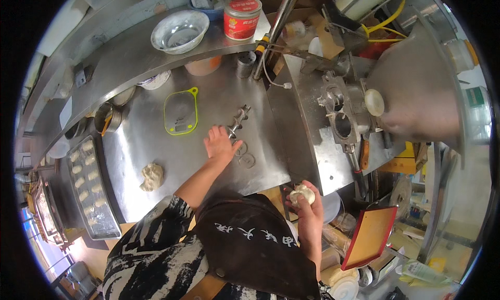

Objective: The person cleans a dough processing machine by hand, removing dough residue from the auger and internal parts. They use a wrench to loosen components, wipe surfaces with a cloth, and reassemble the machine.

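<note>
My left hand [219, 144] reaches over the steel worktop with its fingers spread at the lower end of a metal auger screw [239, 120]; whether it grips the screw I cannot tell. Two thin metal rings [247, 161] lie just right of that hand. In my right hand [308, 206], near the front edge of the worktop, is a small ball of pale dough [302, 195], with the thumb on it. A larger lump of dough [152, 177] rests on the worktop to the left. Beyond my left hand lies a digital kitchen scale with a green rim [181, 111].
A metal tray [113, 225] of dough pieces stands at the left. On the back shelf are a metal bowl [179, 32] and a red tin [242, 18]. To the right stands a machine with an open metal housing [343, 112] and a large steel hopper [418, 89].
</note>
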A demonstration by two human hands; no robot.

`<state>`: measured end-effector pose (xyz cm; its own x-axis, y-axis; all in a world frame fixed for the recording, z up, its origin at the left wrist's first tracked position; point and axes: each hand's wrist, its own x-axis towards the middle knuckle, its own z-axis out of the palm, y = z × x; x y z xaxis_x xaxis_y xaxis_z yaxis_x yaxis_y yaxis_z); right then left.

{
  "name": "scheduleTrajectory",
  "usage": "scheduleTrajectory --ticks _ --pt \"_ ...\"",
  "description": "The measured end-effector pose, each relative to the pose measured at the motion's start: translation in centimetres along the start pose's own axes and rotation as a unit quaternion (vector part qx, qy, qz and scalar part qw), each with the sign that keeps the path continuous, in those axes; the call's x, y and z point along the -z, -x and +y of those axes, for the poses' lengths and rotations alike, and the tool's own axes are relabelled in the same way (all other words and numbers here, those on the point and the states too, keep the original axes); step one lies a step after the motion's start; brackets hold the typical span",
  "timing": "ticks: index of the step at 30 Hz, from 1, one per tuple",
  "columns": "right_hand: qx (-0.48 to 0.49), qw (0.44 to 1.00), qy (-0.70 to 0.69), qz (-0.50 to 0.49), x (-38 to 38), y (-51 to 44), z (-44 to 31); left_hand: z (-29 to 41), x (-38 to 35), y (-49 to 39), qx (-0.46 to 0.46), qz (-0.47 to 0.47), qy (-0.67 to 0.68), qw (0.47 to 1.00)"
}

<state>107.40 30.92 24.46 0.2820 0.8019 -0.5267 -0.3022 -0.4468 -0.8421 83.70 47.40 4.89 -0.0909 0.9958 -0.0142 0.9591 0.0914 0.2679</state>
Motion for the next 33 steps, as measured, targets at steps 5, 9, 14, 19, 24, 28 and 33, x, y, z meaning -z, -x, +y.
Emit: scheduleTrajectory --ticks 5,9,14,19,24,28,33 --pt "-0.004 1.000 -0.011 -0.004 0.1 0.0 0.0 11.8 8.0 -1.1 -0.186 0.039 0.490 0.851" --pt "0.006 1.000 0.008 -0.021 0.5 0.3 0.2 20.3 10.9 -1.9 -0.170 0.072 0.552 0.813" --pt "0.018 1.000 -0.019 -0.013 1.5 0.8 1.0 23.6 10.2 -1.9 -0.096 0.080 0.609 0.783" --pt "0.005 1.000 -0.015 0.002 2.8 0.7 1.6 24.8 8.5 -1.6 -0.082 0.161 0.620 0.763" --pt "0.010 1.000 -0.021 -0.008 3.1 0.6 1.7 25.8 8.6 -1.5 -0.035 0.173 0.658 0.732" --pt "0.004 0.999 -0.029 -0.015 3.1 0.6 1.8 26.1 8.8 -1.4 -0.006 0.172 0.665 0.727" --pt "-0.005 0.999 -0.034 -0.025 3.2 0.8 2.2 26.4 9.9 -1.0 -0.033 0.190 0.687 0.701"
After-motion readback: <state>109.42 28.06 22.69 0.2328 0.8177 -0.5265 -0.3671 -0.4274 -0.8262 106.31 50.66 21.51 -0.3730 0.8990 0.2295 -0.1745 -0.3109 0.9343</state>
